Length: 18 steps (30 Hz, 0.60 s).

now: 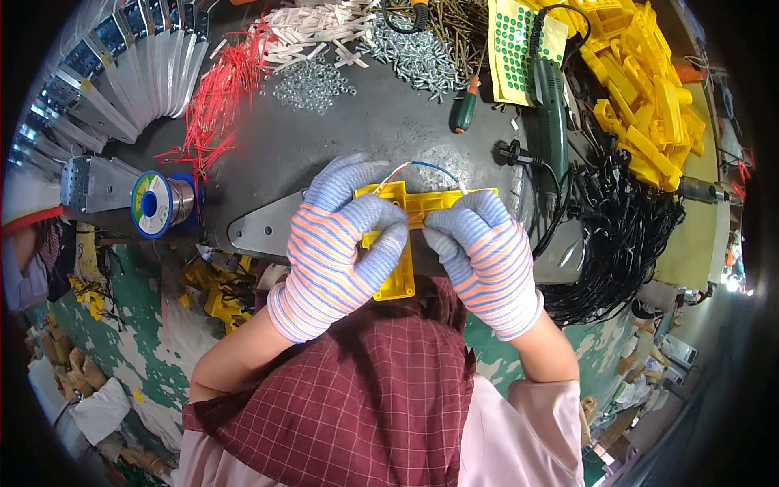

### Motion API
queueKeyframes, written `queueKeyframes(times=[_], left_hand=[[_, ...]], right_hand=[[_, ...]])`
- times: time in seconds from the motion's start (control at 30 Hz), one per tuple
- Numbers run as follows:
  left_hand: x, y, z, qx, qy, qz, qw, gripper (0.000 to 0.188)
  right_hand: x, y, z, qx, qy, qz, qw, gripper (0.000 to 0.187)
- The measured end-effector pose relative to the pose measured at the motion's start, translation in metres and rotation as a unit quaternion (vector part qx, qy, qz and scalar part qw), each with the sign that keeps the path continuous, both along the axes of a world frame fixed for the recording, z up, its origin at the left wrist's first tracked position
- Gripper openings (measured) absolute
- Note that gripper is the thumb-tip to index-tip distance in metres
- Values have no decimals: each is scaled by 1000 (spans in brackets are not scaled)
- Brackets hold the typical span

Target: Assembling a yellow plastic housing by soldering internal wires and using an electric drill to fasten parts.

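Observation:
Both my hands wear knitted gloves with blue and orange stripes. Under them, at the table's near edge, is a T-shaped yellow plastic housing (395, 284) with ribs inside. My left hand (329, 239) grips its left side, thumb and forefinger bent together over the middle. Close beside those fingertips, my right hand (487, 260) is closed in a pinch over the housing; whatever it pinches is hidden. A thin blue wire (438, 167) arches above the housing, with red and white lengths at its left end. A flat grey metal plate (264, 230) with holes pokes out left of my left hand.
A solder spool (154, 203) stands at left, near red wires (215, 114) and metal brackets (105, 101). Nuts (312, 85) and screws (418, 57) lie at the back. A green power tool (552, 122), black cables (621, 235) and yellow parts (649, 97) fill the right.

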State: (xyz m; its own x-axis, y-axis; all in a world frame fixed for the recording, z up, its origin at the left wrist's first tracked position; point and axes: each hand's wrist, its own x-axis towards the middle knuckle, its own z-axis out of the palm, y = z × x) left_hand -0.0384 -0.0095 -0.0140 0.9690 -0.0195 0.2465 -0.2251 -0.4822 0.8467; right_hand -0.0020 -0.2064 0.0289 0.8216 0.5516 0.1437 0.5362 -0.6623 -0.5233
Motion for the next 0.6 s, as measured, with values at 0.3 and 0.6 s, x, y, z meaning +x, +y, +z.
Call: queueKeyframes(times=[0.3, 0.6], left_hand=[[2, 5, 1, 29, 7, -39, 999, 16], [3, 9, 4, 22, 9, -81, 996, 17]], right_hand=[[-1, 3, -4, 126, 7, -57, 990, 13], [10, -2, 1, 104, 104, 58, 987, 22]])
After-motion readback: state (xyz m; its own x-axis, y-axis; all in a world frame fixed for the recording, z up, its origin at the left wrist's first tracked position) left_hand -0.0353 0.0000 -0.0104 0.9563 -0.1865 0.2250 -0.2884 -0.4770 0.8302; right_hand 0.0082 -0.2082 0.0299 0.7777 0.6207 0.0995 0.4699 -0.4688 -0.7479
